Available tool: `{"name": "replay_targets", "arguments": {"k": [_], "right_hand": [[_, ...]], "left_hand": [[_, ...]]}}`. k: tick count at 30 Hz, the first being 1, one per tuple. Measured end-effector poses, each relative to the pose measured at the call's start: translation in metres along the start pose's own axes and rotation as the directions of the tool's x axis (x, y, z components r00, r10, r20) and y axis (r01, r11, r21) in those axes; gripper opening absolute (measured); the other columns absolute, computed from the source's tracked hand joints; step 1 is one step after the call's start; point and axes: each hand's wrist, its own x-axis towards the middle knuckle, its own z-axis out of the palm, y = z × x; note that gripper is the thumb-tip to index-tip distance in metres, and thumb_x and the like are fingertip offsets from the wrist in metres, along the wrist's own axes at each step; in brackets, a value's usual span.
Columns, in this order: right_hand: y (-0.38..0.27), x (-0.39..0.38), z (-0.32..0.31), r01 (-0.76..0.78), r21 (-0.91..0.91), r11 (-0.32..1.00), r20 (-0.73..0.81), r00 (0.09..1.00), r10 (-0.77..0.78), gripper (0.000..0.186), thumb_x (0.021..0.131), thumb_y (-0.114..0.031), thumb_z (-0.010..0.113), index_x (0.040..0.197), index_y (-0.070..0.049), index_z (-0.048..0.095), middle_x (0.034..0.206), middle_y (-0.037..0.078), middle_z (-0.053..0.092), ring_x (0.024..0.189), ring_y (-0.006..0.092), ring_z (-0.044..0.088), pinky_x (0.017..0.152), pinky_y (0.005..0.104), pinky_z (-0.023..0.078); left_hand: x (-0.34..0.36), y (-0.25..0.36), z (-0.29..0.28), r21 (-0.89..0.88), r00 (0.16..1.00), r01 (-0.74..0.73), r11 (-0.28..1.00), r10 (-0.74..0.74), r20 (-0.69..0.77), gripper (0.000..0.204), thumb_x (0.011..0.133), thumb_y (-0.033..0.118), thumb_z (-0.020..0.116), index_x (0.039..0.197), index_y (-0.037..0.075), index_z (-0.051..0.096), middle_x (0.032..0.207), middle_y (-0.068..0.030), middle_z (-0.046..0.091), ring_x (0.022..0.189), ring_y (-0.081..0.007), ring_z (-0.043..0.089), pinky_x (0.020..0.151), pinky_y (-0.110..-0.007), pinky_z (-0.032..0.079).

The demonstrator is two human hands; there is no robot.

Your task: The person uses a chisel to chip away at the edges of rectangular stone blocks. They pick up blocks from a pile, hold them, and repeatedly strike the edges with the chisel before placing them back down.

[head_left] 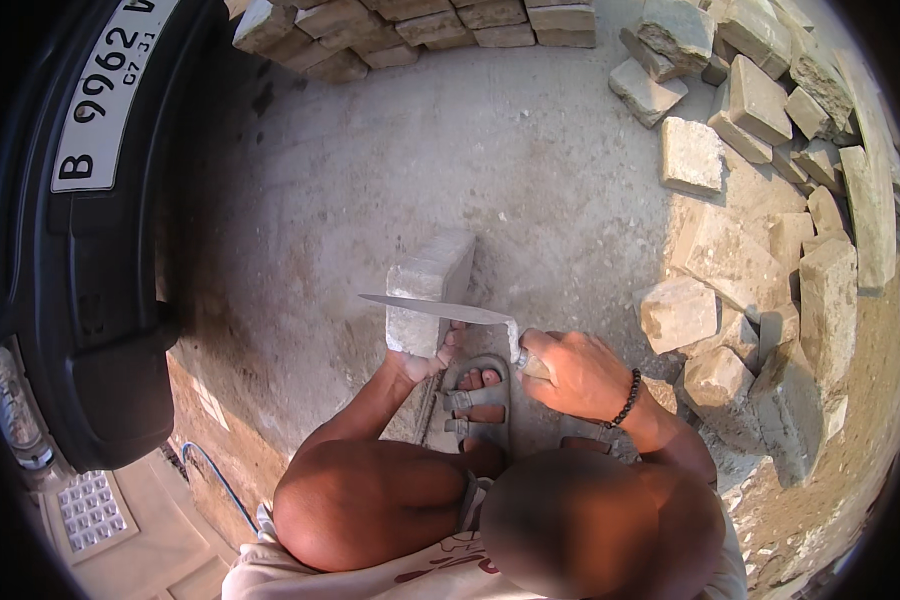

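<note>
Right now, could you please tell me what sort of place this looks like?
Probably an outdoor driveway or yard serving as a work area: a jumbled heap of rough tan blocks lies at the right, the right hand holds a pointed grey metal trowel, and a curved black vehicle bumper shows at the left.

From the wearer's head the ground is viewed steeply downward by one wide fisheye camera. The left knee is taken in close at the lower edge, the left hand and right hand a little farther off, and the black bumper is bent along the left rim.
</note>
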Motion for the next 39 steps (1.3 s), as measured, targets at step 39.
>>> {"name": "replay_targets", "arguments": {"k": [39], "right_hand": [[0.01, 0.115, 0.037, 0.134, 0.319, 0.938, -0.129, 0.987, -0.097, 0.066, 0.091, -0.022, 0.062, 0.15, -0.008, 0.037, 0.107, 0.021, 0.067, 0.096, 0.0321, 0.067, 0.085, 0.0382, 0.051]], "left_hand": [[-0.028, 0.012, 0.144, 0.799, 0.73, 0.141, -0.585, 0.606, 0.315, 0.102, 0.073, 0.043, 0.084, 0.145, -0.007, 0.032, 0.131, -0.0293, 0.057, 0.122, -0.0386, 0.057, 0.102, -0.044, 0.045]]}}
